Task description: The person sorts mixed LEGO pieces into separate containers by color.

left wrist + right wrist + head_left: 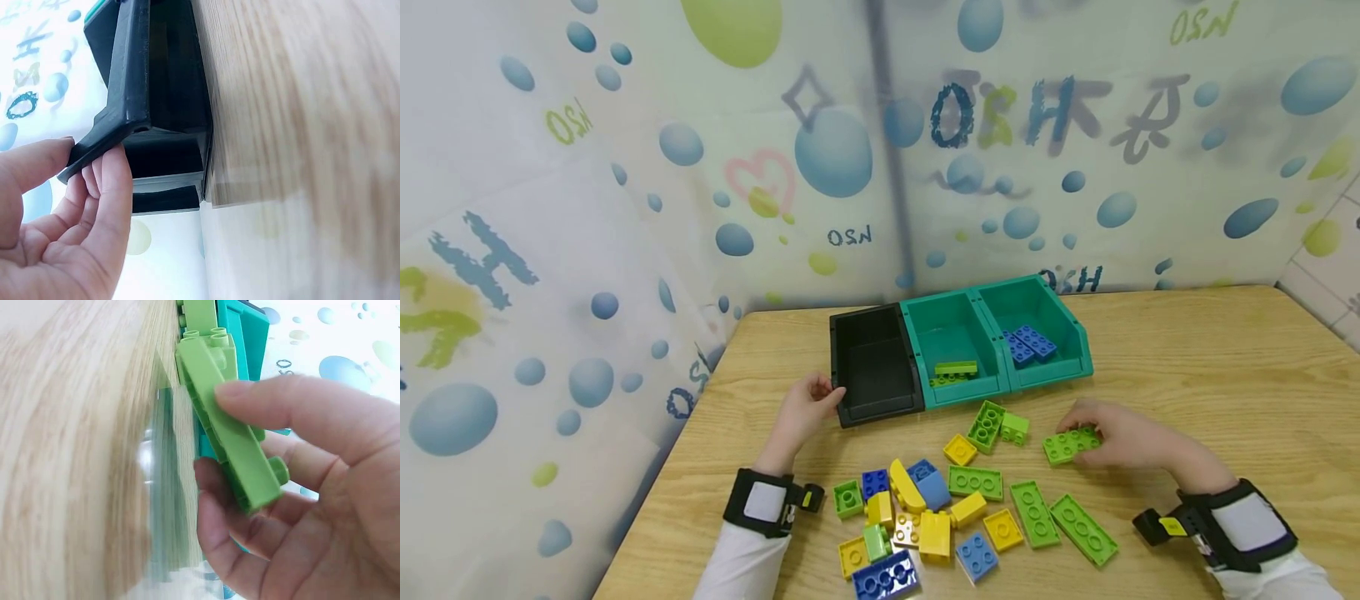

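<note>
Nearest us come two white sleeves (741,558) with black wrist straps (1255,529). Behind everything we see a bubble-printed sheet (925,200), then the wooden surface (1210,375). On it three bins stand in a row: a black bin (876,371) at the left, a middle teal bin (947,337) and a right teal bin (1026,307). Our left hand (803,414) pinches the black bin's rim near its front left corner, thumb on one side, fingers on the other. Our right hand (1126,435) pinches a studded green brick (1066,448) between thumb and fingers, in front of the right teal bin. Loose green, yellow and blue bricks (1033,514) lie before the bins; green bricks (955,367) sit in the middle one, blue bricks (1036,342) in the right one. Smallest we note a yellow square brick (960,450)
</note>
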A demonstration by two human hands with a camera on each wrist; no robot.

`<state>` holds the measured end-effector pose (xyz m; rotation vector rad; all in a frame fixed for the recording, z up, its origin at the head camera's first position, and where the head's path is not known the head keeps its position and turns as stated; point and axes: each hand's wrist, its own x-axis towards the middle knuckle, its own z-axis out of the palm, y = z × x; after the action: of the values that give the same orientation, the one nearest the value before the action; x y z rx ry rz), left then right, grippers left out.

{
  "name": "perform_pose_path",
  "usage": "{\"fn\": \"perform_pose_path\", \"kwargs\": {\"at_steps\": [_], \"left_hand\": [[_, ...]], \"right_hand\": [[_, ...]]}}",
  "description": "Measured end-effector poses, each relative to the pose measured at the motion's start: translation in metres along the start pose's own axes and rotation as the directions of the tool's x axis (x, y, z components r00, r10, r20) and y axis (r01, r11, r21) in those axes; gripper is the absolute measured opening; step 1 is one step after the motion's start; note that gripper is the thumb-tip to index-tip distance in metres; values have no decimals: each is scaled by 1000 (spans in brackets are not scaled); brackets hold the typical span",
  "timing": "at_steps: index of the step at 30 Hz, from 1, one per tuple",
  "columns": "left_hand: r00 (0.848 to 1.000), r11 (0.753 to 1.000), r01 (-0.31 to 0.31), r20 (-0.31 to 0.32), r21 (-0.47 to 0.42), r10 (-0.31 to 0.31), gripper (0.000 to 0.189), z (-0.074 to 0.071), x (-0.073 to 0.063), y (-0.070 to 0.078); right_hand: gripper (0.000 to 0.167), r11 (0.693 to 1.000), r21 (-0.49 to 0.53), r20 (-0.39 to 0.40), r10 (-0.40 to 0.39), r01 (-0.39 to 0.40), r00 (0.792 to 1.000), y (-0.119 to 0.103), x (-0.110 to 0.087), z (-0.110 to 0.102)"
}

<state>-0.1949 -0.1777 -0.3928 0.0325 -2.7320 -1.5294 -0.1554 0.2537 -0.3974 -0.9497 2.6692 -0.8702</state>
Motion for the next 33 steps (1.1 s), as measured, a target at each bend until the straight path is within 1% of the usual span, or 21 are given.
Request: {"fn": "perform_pose_path", "kwargs": {"at_steps": [5,11,16,20,26,30,32,33], "left_hand": [[1000,1000,3,-1,5,-3,15,0,0,0],[1000,1000,3,0,13,-3,16,0,2,-1],[1000,1000,1,-1,7,-1,16,0,2,-1],[1000,1000,1,2,13,-1,16,0,3,-2],[1000,1000,6,2,19,-6,17,1,4,-2],[1000,1000,10,4,20,-10,17,0,3,-2],[1000,1000,13,4,16,-13,16,0,3,-3],[1000,1000,14,4,13,-14,16,0,2,-2]], "right_hand": [[28,999,3,-29,32,-32,999,2,0,0],[28,999,31,-84,45,-43,995,0,0,0],[27,998,22,-155,69,-67,986,0,1,0],[26,998,15,-190,69,-67,979,-1,3,1],[27,994,-14,-246,102,-108,964,-6,5,1],[26,992,-31,-269,110,-123,957,-11,12,0],[26,992,-48,-274,101,-119,956,-14,19,0],[26,993,-54,-275,86,-105,958,-16,23,0]]}}
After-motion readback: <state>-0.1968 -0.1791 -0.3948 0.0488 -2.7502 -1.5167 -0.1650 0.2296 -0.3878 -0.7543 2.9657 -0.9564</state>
